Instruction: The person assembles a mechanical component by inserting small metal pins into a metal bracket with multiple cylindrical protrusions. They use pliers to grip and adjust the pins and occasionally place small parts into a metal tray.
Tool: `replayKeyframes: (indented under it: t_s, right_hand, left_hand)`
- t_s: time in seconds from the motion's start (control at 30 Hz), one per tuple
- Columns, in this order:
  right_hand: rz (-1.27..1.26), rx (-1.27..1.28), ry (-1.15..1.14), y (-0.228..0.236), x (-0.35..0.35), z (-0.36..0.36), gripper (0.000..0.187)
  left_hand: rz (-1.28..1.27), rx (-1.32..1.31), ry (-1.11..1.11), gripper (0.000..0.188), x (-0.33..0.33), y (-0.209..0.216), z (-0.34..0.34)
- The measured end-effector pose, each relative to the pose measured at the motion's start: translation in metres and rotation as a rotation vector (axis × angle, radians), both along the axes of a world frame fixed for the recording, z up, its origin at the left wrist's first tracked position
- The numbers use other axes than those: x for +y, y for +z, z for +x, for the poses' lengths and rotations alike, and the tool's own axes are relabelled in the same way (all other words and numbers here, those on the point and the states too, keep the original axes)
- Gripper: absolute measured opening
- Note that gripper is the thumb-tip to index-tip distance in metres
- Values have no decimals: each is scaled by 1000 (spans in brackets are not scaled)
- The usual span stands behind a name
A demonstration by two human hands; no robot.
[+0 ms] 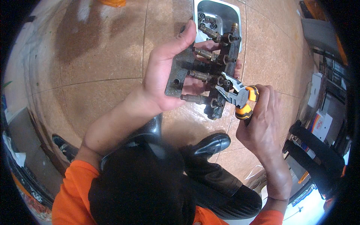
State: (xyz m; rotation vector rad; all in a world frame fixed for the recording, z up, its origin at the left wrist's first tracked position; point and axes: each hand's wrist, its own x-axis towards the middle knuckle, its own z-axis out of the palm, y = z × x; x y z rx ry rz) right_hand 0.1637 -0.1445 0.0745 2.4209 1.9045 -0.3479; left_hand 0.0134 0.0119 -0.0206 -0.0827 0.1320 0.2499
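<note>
My left hand holds a dark metal gas valve manifold from below, its thumb raised along the far side and fingers showing behind the parts. Several valves with brass-coloured stems stick out from the bar toward the left. A flat dark bracket plate lies against my palm. My right hand is closed around the yellow-and-black handles of a pair of pliers. The plier jaws are apart, around the outer end of one valve near the bar's near part; whether they touch it I cannot tell.
Beyond the manifold, a shiny metal tray on the tiled floor holds several small dark round parts. A black shoe is below my hands. Boxes and dark padded tubes line the right side. An orange thing lies at the far edge.
</note>
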Motion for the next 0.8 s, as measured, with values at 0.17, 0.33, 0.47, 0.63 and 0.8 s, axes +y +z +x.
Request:
replayKeyframes:
  t_s: [0.17,0.33,0.47,0.63,0.8]
  right_hand:
    - [-35,33,-97,-7,-3,-9,55]
    - [-12,58,-124,-6,6,-9,55]
    - [-35,58,-143,-4,8,-11,56]
    - [-3,40,-129,-8,8,-9,58]
    - [105,-62,-71,5,5,5,59]
  left_hand:
    - [146,133,40,76,-1,5,0]
    - [132,101,108,73,0,7,3]
    - [142,78,103,74,2,5,4]
    - [55,85,83,77,2,5,2]
    - [-36,-113,21,80,18,-14,-6]
